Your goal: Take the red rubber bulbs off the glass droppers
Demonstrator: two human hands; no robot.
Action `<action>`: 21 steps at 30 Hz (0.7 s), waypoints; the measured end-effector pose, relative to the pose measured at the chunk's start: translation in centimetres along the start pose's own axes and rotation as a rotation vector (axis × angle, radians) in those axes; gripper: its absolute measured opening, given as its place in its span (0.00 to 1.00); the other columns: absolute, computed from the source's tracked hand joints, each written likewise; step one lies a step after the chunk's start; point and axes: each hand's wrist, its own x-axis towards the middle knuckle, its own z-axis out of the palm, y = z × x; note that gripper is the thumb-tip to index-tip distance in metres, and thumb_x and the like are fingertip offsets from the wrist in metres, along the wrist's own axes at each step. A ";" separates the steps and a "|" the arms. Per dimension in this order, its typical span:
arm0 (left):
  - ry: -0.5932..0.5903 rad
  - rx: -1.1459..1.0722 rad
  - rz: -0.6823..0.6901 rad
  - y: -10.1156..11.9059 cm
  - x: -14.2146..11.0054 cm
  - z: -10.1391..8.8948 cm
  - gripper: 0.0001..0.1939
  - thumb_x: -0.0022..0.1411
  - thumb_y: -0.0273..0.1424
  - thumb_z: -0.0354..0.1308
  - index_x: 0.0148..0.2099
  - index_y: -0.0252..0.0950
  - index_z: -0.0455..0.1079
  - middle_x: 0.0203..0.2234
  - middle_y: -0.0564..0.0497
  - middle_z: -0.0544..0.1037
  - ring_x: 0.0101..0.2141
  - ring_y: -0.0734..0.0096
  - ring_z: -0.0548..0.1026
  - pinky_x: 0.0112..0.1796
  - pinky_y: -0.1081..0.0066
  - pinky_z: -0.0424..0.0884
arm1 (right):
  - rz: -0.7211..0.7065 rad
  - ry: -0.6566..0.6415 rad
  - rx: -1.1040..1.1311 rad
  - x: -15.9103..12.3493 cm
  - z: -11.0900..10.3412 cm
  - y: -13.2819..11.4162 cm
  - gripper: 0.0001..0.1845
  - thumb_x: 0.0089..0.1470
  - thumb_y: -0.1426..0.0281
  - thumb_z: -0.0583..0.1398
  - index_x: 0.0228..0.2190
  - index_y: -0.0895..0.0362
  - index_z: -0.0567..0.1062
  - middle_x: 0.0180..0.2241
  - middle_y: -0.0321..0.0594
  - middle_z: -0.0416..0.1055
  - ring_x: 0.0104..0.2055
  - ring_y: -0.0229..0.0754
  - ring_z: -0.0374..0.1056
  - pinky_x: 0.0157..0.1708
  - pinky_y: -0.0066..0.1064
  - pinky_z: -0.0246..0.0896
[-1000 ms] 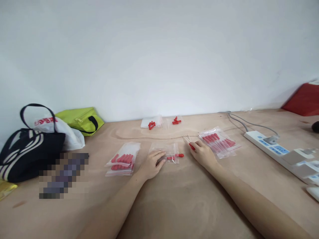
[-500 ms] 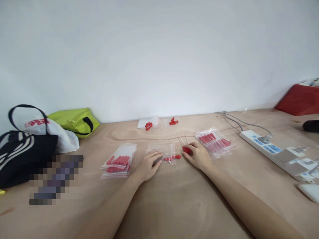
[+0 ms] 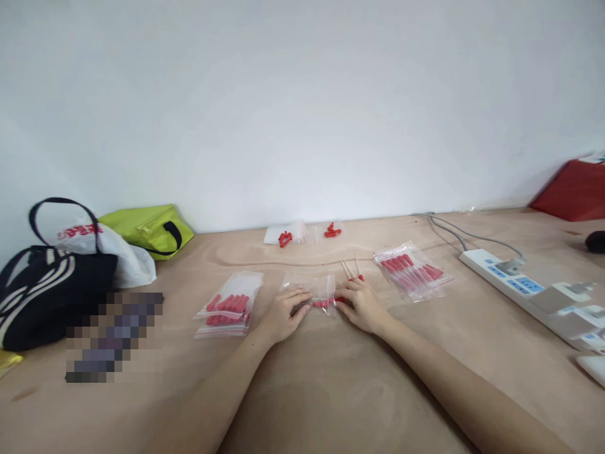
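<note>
A small clear zip bag [image 3: 317, 287] lies on the wooden table in front of me, with a red-capped dropper [image 3: 326, 303] partly inside it. My left hand [image 3: 282, 313] rests on the bag's left edge, fingers curled down onto it. My right hand [image 3: 362, 305] has its fingers closed around red-capped droppers [image 3: 352, 272], whose clear tips stick up past the fingers, and it touches the bag's right opening. A filled bag of red-capped droppers [image 3: 230, 304] sits to the left, and another filled bag [image 3: 412, 269] lies to the right.
Loose red caps and small bags [image 3: 306, 233] lie near the wall. A black striped bag [image 3: 45, 291], a white plastic bag [image 3: 116, 253] and a green pouch [image 3: 150, 228] crowd the left. A white power strip [image 3: 529, 285] with cable runs along the right; a red box [image 3: 574, 190] stands far right.
My right hand has moved left from beside the right-hand filled bag to the open bag's mouth, carrying the droppers. The left hand has stayed on the bag.
</note>
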 end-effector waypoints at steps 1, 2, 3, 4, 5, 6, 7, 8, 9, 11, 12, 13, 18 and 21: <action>0.002 -0.007 -0.004 0.0 0.0 0.0 0.12 0.57 0.30 0.51 0.43 0.39 0.70 0.40 0.49 0.75 0.45 0.67 0.70 0.47 0.61 0.66 | 0.006 -0.016 -0.015 0.2 0.0 -0.2 0.10 0.51 0.68 0.55 0.34 0.55 0.73 0.31 0.41 0.70 0.37 0.43 0.61 0.40 0.35 0.50; 0.004 -0.015 -0.008 0.1 0.0 0.0 0.12 0.57 0.30 0.51 0.43 0.39 0.71 0.40 0.49 0.76 0.45 0.67 0.70 0.46 0.61 0.67 | 0.012 -0.025 -0.028 0.3 0.0 -0.3 0.09 0.51 0.69 0.54 0.33 0.55 0.73 0.31 0.41 0.70 0.37 0.43 0.61 0.40 0.36 0.49; 0.005 -0.023 -0.010 0.1 0.0 0.0 0.11 0.57 0.30 0.51 0.42 0.38 0.71 0.39 0.49 0.76 0.44 0.67 0.70 0.46 0.61 0.67 | 0.018 -0.028 -0.036 0.5 -0.1 -0.5 0.09 0.51 0.69 0.54 0.33 0.54 0.73 0.31 0.40 0.70 0.37 0.42 0.61 0.40 0.36 0.48; 0.008 -0.031 -0.009 0.1 0.0 0.0 0.11 0.57 0.29 0.51 0.42 0.38 0.71 0.38 0.49 0.76 0.44 0.67 0.71 0.46 0.61 0.67 | 0.022 -0.026 -0.039 0.6 -0.2 -0.6 0.08 0.51 0.69 0.54 0.32 0.54 0.74 0.31 0.40 0.71 0.37 0.42 0.61 0.40 0.36 0.47; 0.015 -0.036 -0.007 0.1 0.0 -0.1 0.11 0.57 0.29 0.51 0.42 0.39 0.71 0.38 0.49 0.76 0.43 0.67 0.71 0.45 0.61 0.68 | 0.023 -0.023 -0.036 0.7 -0.2 -0.8 0.08 0.51 0.68 0.55 0.32 0.54 0.74 0.31 0.39 0.71 0.37 0.42 0.61 0.39 0.35 0.47; 0.020 -0.040 -0.003 0.1 0.0 -0.1 0.11 0.57 0.29 0.51 0.41 0.39 0.71 0.37 0.49 0.76 0.43 0.67 0.71 0.45 0.61 0.68 | 0.022 -0.021 -0.028 0.9 -0.2 -0.9 0.07 0.51 0.68 0.55 0.31 0.53 0.74 0.31 0.38 0.71 0.37 0.41 0.61 0.39 0.35 0.46; 0.023 -0.042 -0.002 0.1 0.0 0.0 0.11 0.57 0.29 0.51 0.41 0.39 0.72 0.37 0.49 0.77 0.43 0.67 0.71 0.45 0.61 0.68 | 0.018 -0.022 -0.015 1.0 -0.2 -1.0 0.07 0.51 0.68 0.55 0.30 0.53 0.74 0.31 0.38 0.71 0.36 0.41 0.61 0.38 0.34 0.46; 0.025 -0.043 -0.003 0.0 0.0 0.0 0.11 0.57 0.29 0.51 0.41 0.39 0.72 0.37 0.49 0.77 0.43 0.66 0.71 0.45 0.61 0.68 | 0.012 -0.026 0.000 1.1 -0.1 -1.1 0.07 0.51 0.67 0.56 0.29 0.53 0.74 0.30 0.37 0.71 0.36 0.40 0.61 0.37 0.32 0.46; 0.028 -0.044 -0.008 0.0 0.0 0.0 0.11 0.57 0.29 0.51 0.41 0.39 0.72 0.37 0.49 0.77 0.43 0.66 0.71 0.45 0.61 0.68 | 0.006 -0.031 0.017 1.2 0.0 -1.2 0.07 0.51 0.67 0.56 0.28 0.53 0.74 0.30 0.37 0.71 0.36 0.39 0.62 0.36 0.32 0.46; 0.024 -0.050 -0.024 -0.1 0.1 0.0 0.11 0.56 0.29 0.52 0.40 0.38 0.72 0.36 0.49 0.77 0.42 0.66 0.72 0.45 0.62 0.68 | 0.003 -0.035 0.044 1.4 0.2 -1.3 0.08 0.52 0.67 0.56 0.28 0.53 0.74 0.30 0.36 0.71 0.35 0.38 0.62 0.35 0.31 0.46; 0.021 -0.054 -0.031 -0.2 0.1 0.0 0.10 0.56 0.29 0.52 0.40 0.38 0.72 0.36 0.49 0.77 0.42 0.66 0.72 0.45 0.62 0.68 | 0.002 -0.035 0.052 1.5 0.3 -1.3 0.08 0.52 0.66 0.55 0.29 0.52 0.74 0.31 0.36 0.71 0.36 0.38 0.62 0.35 0.31 0.45; 0.017 -0.058 -0.038 -0.2 0.1 0.0 0.10 0.56 0.29 0.52 0.40 0.38 0.72 0.36 0.49 0.77 0.42 0.66 0.72 0.44 0.62 0.68 | 0.000 -0.035 0.054 1.5 0.4 -1.4 0.08 0.51 0.64 0.56 0.29 0.52 0.75 0.31 0.35 0.71 0.36 0.39 0.62 0.35 0.31 0.45; 0.001 -0.072 -0.046 0.2 0.2 -0.3 0.10 0.56 0.29 0.52 0.40 0.37 0.71 0.37 0.48 0.76 0.41 0.67 0.72 0.44 0.63 0.68 | -0.020 -0.062 -0.025 1.8 0.6 -1.9 0.12 0.45 0.58 0.59 0.32 0.51 0.75 0.33 0.38 0.70 0.38 0.42 0.61 0.36 0.33 0.45; -0.002 -0.078 -0.050 0.4 0.2 -0.5 0.10 0.57 0.29 0.51 0.40 0.37 0.71 0.38 0.48 0.76 0.41 0.68 0.72 0.44 0.64 0.68 | -0.041 -0.058 -0.047 2.0 0.9 -2.3 0.09 0.45 0.62 0.59 0.28 0.54 0.74 0.31 0.39 0.70 0.38 0.42 0.61 0.36 0.33 0.47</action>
